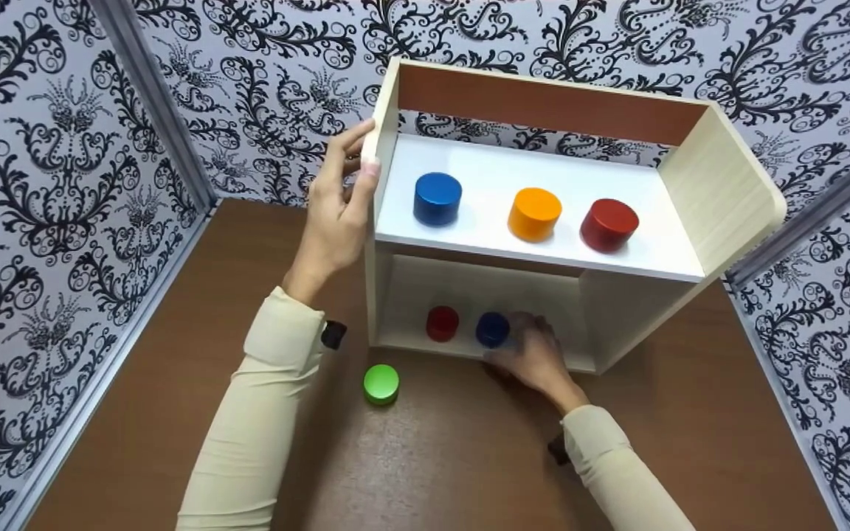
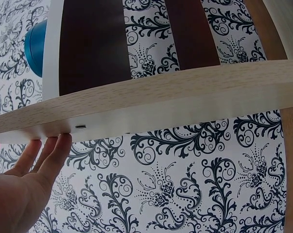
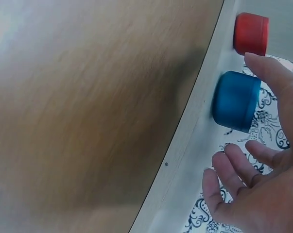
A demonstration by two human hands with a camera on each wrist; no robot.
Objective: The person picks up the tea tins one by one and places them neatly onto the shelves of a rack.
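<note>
A small two-tier wooden shelf (image 1: 469, 247) stands upright, with a white upper board and pale side panels. My left hand (image 1: 340, 214) rests its fingertips against the outer face of the left panel (image 2: 136, 114), near its front edge. On the bottom tier, a blue cylinder (image 1: 493, 330) sits to the right of a red cylinder (image 1: 442, 324). Beside the blue one is my right hand (image 1: 532, 354), slightly blurred in the head view. In the right wrist view, its thumb and fingers are spread around the blue cylinder (image 3: 236, 102) with gaps between.
Three cylinders stand on the upper board: blue (image 1: 437, 199), orange (image 1: 534, 214) and red (image 1: 609, 225). A green cylinder (image 1: 381, 384) stands on the brown table (image 1: 425, 464), in front of the shelf's left corner. Patterned walls (image 1: 270, 88) enclose the back and sides.
</note>
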